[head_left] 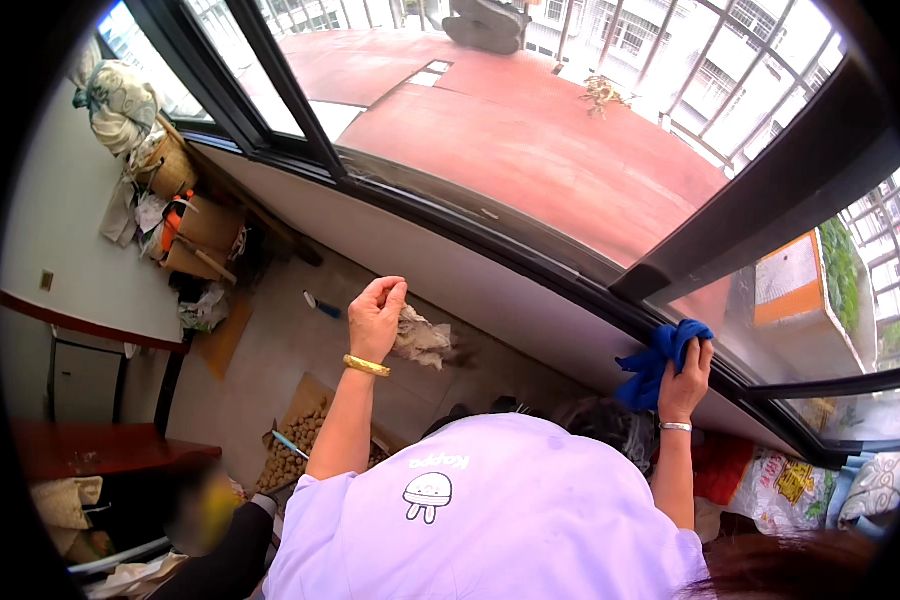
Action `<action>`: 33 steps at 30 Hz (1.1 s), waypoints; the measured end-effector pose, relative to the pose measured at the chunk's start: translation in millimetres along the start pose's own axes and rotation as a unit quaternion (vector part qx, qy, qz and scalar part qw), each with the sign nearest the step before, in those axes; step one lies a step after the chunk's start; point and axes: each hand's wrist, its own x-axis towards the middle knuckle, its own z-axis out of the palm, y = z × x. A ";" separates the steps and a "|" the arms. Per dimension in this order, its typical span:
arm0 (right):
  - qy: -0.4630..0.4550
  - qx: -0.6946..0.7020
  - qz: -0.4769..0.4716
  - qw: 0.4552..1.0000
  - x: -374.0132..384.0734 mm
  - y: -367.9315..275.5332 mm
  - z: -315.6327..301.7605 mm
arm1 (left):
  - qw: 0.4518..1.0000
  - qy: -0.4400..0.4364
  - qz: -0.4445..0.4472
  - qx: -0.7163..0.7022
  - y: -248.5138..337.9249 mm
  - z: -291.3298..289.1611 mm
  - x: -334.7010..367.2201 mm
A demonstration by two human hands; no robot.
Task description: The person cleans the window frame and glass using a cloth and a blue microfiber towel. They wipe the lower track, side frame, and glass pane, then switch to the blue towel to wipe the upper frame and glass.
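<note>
My left hand is raised in front of my chest, its fingers pinched together. From it hangs a crumpled, dirty off-white tissue, with a dark smudge near its lower right end. On the right, my right hand grips a bunched blue cloth against the dark window frame. Part of the cloth sticks out above the fingers, and the rest droops down the inner side of the sill. A gold bangle circles my left wrist and a silver one my right.
Beyond the window lies a reddish ledge with bars. At left are a wicker basket, a cardboard box and bags. A brush and brown roundish items lie on the floor. Packed bags are at lower right.
</note>
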 end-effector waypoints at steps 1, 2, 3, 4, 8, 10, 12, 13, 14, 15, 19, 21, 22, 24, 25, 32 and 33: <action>-0.005 -0.017 -0.011 1.000 -1.6 7.2 -1.9 | 1.000 0.000 -0.006 0.005 -1.2 -2.6 -2.9; -0.007 -0.042 -0.021 0.999 -1.4 13.0 -5.7 | 1.000 -0.002 -0.011 0.009 -2.2 -5.6 -4.2; -0.009 -0.050 -0.025 0.998 -2.3 18.2 -5.7 | 1.000 0.003 -0.022 0.010 -3.4 -10.8 -5.9; -0.011 -0.060 -0.028 0.998 -3.1 22.4 -7.2 | 1.000 0.011 -0.021 0.002 -6.8 -16.4 -6.4; -0.018 -0.084 -0.009 0.996 -2.3 27.5 -6.7 | 0.999 0.038 -0.023 -0.009 -14.8 -47.4 -3.3; -0.024 -0.108 0.005 0.994 -4.9 38.0 -7.4 | 0.999 0.044 -0.029 -0.013 -17.9 -63.9 0.7; -0.028 -0.118 0.028 0.992 -4.4 43.6 -9.4 | 0.998 0.059 -0.027 -0.020 -24.5 -80.9 3.9; -0.032 -0.121 0.031 0.992 -4.6 46.9 -10.3 | 0.997 0.067 -0.025 -0.022 -26.6 -88.4 6.8; -0.026 -0.122 0.034 0.992 -3.8 48.8 -8.9 | 0.997 0.075 -0.023 -0.024 -28.2 -94.4 10.4; -0.020 -0.123 0.037 0.991 -3.2 50.2 -7.4 | 0.995 0.093 -0.024 -0.007 -29.1 -100.2 14.3; -0.004 -0.119 0.051 0.992 -3.9 49.4 -2.4 | 0.986 0.115 -0.064 -0.098 -32.5 -121.2 46.0; 0.004 -0.115 0.065 0.991 -3.3 47.2 -2.7 | 0.982 0.106 -0.074 -0.136 -14.4 -122.0 70.2; 0.007 -0.117 0.068 0.991 -5.2 47.2 -1.8 | 0.979 0.102 -0.078 -0.156 -8.4 -122.5 84.3; 0.013 -0.116 0.068 0.991 -6.7 50.6 1.1 | 0.984 0.069 -0.065 -0.151 0.2 -120.8 113.0; 0.017 -0.115 0.064 0.991 -5.8 47.0 2.4 | 0.987 0.057 -0.048 -0.140 -0.6 -120.9 129.6; 0.056 -0.117 0.058 0.990 -21.0 64.1 18.0 | 1.000 0.025 0.010 -0.011 -8.4 -96.9 227.4; 0.060 -0.105 0.062 0.991 -20.7 62.6 19.2 | 1.000 0.022 -0.001 0.023 -13.7 -94.3 236.9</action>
